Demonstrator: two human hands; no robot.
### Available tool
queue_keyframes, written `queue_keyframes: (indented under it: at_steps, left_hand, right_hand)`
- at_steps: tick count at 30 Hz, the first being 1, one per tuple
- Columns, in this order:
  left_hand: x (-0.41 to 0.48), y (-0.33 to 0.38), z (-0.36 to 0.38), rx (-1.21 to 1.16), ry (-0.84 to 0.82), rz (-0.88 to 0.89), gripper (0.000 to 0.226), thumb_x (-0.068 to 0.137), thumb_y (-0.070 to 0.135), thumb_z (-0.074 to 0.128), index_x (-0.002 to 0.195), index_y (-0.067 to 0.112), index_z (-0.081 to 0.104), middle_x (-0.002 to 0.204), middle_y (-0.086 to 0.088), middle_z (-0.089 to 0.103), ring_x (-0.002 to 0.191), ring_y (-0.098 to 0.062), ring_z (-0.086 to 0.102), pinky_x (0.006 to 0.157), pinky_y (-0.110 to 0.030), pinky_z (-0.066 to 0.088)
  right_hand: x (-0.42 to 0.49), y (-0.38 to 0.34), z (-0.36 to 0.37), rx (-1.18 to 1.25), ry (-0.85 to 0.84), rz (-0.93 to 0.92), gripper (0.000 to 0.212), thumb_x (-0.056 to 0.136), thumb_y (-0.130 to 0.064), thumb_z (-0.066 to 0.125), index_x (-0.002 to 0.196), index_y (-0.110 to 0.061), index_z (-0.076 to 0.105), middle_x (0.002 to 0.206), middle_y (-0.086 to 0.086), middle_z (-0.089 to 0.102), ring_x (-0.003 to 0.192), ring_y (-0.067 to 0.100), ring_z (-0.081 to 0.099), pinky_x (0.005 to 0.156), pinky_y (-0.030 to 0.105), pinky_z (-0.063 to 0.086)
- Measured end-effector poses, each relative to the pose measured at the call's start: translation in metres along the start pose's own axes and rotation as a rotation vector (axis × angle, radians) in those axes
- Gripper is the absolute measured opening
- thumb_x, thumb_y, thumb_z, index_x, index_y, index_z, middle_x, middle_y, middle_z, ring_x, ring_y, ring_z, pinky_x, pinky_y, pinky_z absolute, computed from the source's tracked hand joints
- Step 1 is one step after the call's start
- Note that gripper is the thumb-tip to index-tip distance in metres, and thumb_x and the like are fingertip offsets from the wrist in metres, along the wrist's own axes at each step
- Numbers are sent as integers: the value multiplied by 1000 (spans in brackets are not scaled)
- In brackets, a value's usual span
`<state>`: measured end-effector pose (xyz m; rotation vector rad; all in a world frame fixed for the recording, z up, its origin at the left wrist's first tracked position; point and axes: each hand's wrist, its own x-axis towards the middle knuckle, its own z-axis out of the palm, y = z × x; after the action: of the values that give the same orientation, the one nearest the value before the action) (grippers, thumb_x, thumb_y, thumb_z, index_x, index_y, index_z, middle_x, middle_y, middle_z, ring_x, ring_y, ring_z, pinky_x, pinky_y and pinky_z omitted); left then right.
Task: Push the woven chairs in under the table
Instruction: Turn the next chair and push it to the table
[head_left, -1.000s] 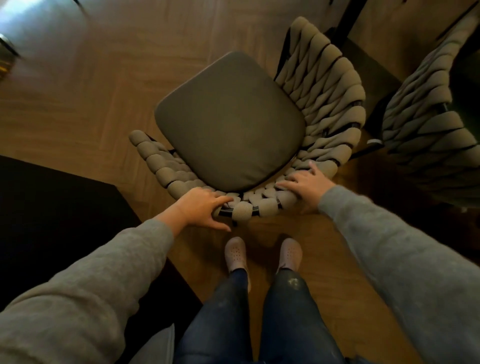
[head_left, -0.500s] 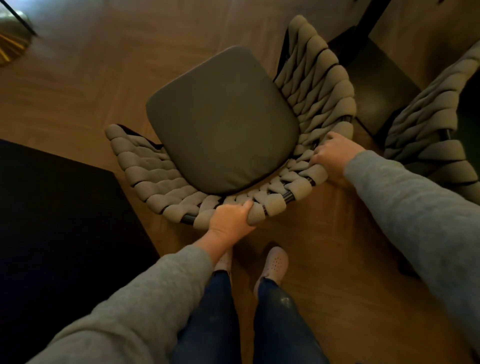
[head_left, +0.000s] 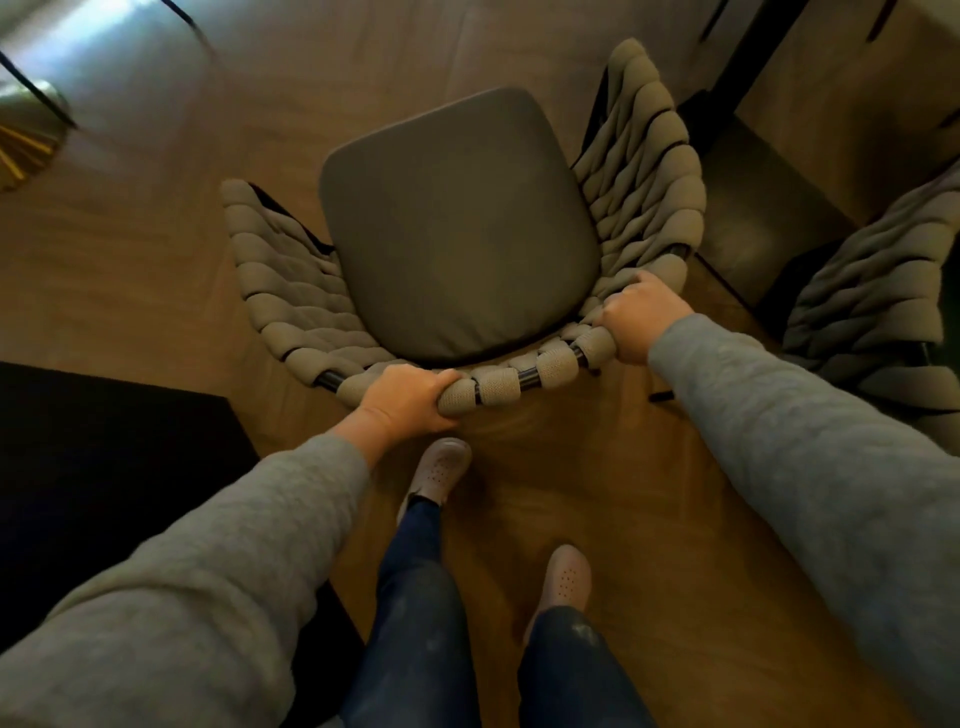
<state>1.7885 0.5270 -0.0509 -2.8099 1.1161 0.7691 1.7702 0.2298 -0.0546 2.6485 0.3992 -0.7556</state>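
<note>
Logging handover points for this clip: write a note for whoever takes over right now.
Left hand grips the back rim of the woven chair; right hand grips the rim's right corner.
The chair stands out on the wood floor with its seat fully exposed. A second woven chair stands to its right.
Done: both hands have a grip.
Left: push this chair in, then check the second. The table is not clear in this view.

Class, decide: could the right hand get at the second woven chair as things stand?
Likely yes, once freed. The right hand grips the back rim of the near chair; the second chair stands just beside that arm, with nothing seen between them.
</note>
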Motion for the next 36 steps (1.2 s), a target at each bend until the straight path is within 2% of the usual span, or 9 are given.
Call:
queue_keyframes:
  at_steps: [3, 5, 9, 12, 17, 24, 30, 36]
  left_hand:
    - [18, -31, -15, 24, 12, 48, 56, 87, 49, 61, 136, 26, 48, 118, 1, 66, 105, -18, 63, 88, -28, 47]
    - [31, -52, -24, 35, 3, 74, 55, 87, 49, 62, 135, 25, 49, 117, 1, 67, 104, -18, 64, 87, -28, 47]
    - [52, -96, -41, 50, -6, 135, 58, 85, 49, 64, 135, 22, 52, 116, -3, 68, 103, -23, 65, 87, -31, 48]
    - [59, -122, -49, 54, -18, 184, 59, 84, 48, 65, 135, 20, 53, 117, -5, 68, 102, -25, 66, 86, -33, 48]
    - [56, -144, -45, 161, -73, 277, 52, 88, 50, 58, 131, 24, 50, 116, -2, 67, 101, -21, 65, 88, -33, 51]
    - [32, -152, -36, 305, -163, 460, 53, 91, 52, 53, 136, 26, 45, 114, -2, 66, 100, -20, 64, 86, -34, 50]
    - [21, -151, -38, 369, -245, 581, 48, 89, 49, 56, 133, 30, 48, 112, 1, 65, 99, -19, 62, 85, -34, 50]
    - [40, -135, -49, 475, -268, 651, 42, 90, 45, 56, 130, 34, 47, 112, 3, 63, 100, -16, 61, 81, -29, 47]
  right_hand:
    - [22, 0, -15, 28, -13, 24, 27, 83, -41, 68, 108, -34, 62, 108, -6, 66, 112, 18, 59, 114, 47, 25]
    - [37, 0, -24, 44, 10, 48, 24, 84, -39, 67, 107, -33, 62, 107, -5, 67, 110, 17, 60, 113, 45, 28]
    - [62, -6, -48, 126, -14, 123, 16, 87, -29, 64, 103, -28, 65, 99, -2, 67, 96, 18, 64, 90, 36, 49]
    - [68, -18, -65, 197, -49, 154, 15, 91, -22, 59, 105, -25, 64, 101, 1, 66, 97, 20, 64, 83, 34, 51]
    - [53, -48, -74, 264, -75, 218, 21, 93, -21, 55, 112, -24, 63, 106, 2, 65, 99, 20, 63, 83, 34, 51]
    - [-1, -117, -72, 406, -226, 288, 26, 97, -23, 51, 122, -20, 59, 116, 5, 62, 105, 22, 60, 84, 33, 49]
    - [-39, -169, -67, 573, -306, 341, 29, 98, -22, 47, 124, -17, 56, 118, 8, 61, 108, 25, 58, 86, 35, 48]
    - [-53, -182, -56, 661, -286, 437, 30, 97, -26, 48, 125, -19, 57, 117, 7, 63, 108, 24, 59, 87, 35, 49]
